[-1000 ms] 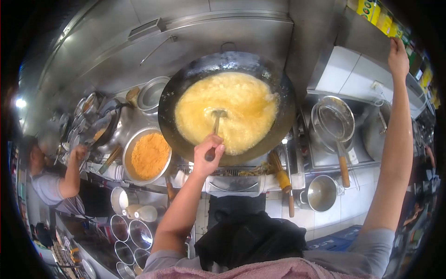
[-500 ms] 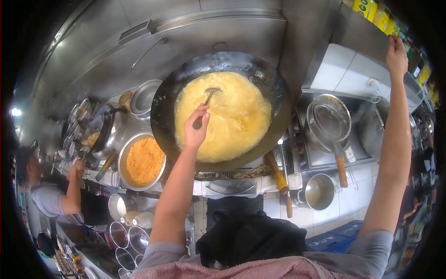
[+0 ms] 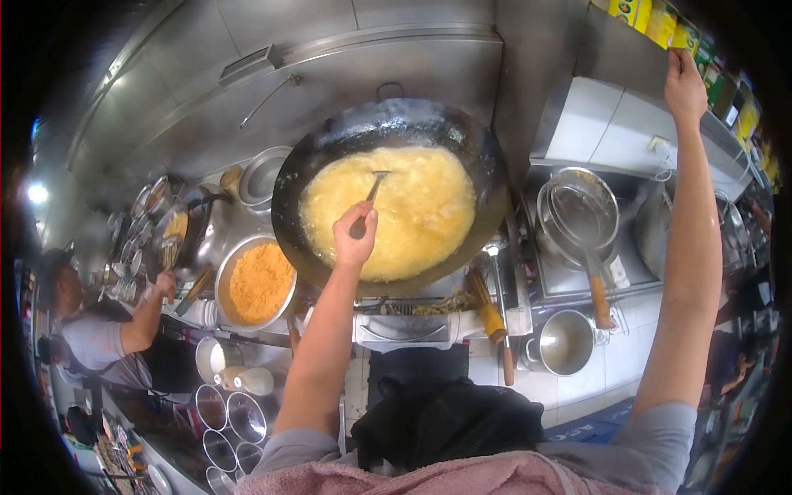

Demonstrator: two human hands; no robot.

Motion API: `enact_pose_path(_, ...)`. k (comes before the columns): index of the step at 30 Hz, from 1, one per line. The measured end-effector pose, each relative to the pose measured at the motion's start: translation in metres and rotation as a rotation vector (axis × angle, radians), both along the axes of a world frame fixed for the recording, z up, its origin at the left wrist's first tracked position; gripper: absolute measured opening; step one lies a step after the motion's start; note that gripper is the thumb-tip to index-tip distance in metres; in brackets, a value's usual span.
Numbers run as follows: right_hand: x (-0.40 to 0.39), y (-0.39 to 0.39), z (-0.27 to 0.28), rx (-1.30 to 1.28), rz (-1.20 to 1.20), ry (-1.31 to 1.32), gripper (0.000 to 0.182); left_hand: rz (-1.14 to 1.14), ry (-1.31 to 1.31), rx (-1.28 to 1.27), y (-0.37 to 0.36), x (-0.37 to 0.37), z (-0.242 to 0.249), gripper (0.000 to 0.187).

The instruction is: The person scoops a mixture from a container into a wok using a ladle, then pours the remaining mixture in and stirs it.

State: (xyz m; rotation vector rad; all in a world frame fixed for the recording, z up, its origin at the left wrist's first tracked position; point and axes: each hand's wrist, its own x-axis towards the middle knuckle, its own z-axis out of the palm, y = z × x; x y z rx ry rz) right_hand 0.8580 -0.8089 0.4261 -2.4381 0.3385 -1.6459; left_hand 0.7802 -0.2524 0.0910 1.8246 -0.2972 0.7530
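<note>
A large black wok [image 3: 487, 161] holds a foamy yellow liquid [image 3: 421, 210]. My left hand [image 3: 356, 235] is closed round the handle of a metal utensil [image 3: 377, 186], whose head rests in the liquid left of the wok's middle. Far out at the upper right, my right hand [image 3: 686, 87] is raised with its fingers closed at the edge of a metal shelf [image 3: 627, 54]. Whether its fingers grip that edge or something small is too unclear to tell.
A bowl of orange crumbs [image 3: 261, 283] stands left of the wok. To the right are a strainer [image 3: 582, 213] and a small pot [image 3: 566, 343]. A brush [image 3: 487, 305] lies at the stove's front. At the far left a person [image 3: 103, 338] holds a whisk-like tool.
The utensil and my left hand have shifted slightly within the wok. My right hand appears a little further left and higher. The person at the left has extended an arm towards the pans.
</note>
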Motion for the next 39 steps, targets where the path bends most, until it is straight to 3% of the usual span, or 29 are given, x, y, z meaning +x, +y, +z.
enact_pose_path(16, -0.001, 0.003, 0.001, 0.011, 0.046, 0.032, 0.033, 0.006, 0.013, 0.117, 0.012, -0.144, 0.03, 0.013)
enact_pose_path(26, 0.002, -0.003, 0.002, 0.007, 0.079, 0.074, 0.031, -0.166, 0.056, -0.016, 0.029, -0.212, 0.063, 0.012)
enact_pose_path(27, 0.004, -0.006, 0.002, 0.001, 0.084, 0.071, 0.031, -0.125, 0.096, -0.057, 0.028, -0.22, 0.067, 0.025)
enact_pose_path(32, 0.003, -0.004, 0.005, 0.003, 0.092, 0.095, 0.031, -0.125, 0.107, -0.052, 0.04, -0.251, 0.094, 0.031)
enact_pose_path(34, 0.002, -0.003, 0.005, 0.012, 0.073, 0.102, 0.032, -0.171, 0.108, -0.092, 0.05, -0.261, 0.1, 0.021)
enact_pose_path(39, 0.003, -0.006, 0.005, 0.024, 0.053, 0.123, 0.033, -0.155, 0.166, -0.117, 0.065, -0.278, 0.128, 0.036)
